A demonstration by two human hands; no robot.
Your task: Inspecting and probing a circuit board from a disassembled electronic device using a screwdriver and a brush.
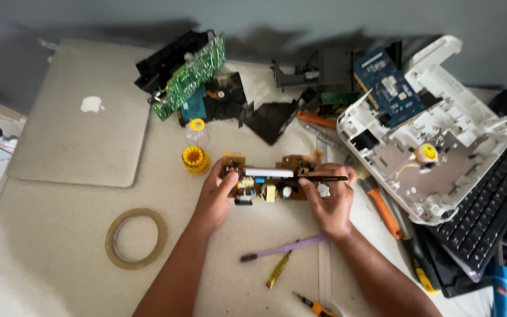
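1. Holding a brown circuit board point(268, 179) flat on the table point(60, 235), the left hand point(215, 196) has its fingers closed on the board's left end. The board lies in the middle of the table, right in front of the person.

2. The right hand point(333, 202) has its fingers pinched shut on thin black tweezers point(323, 178). The tips point left, over the small parts on the board.

3. The tweezers can slip, I think. Then the sharp tips may scratch the board or bend a little part. Pushing too hard would do it.

4. A tiny part could pop loose and fly off. The table is crowded, so it would be hard to find.

5. The board may slide if the left hand lets go a bit. Only that hand holds it down.

6. The right arm is near the purple toothbrush point(283, 248) and the yellow screwdriver point(278, 271). A bump could roll them away.

7. The white plastic shell point(441, 147) sits just beside the right hand. The orange-handled tool point(385, 212) lies near it too. A quick elbow move could knock them.

8. The tape ring point(136, 238) and the yellow bit holder point(195, 158) lie apart from the hands.
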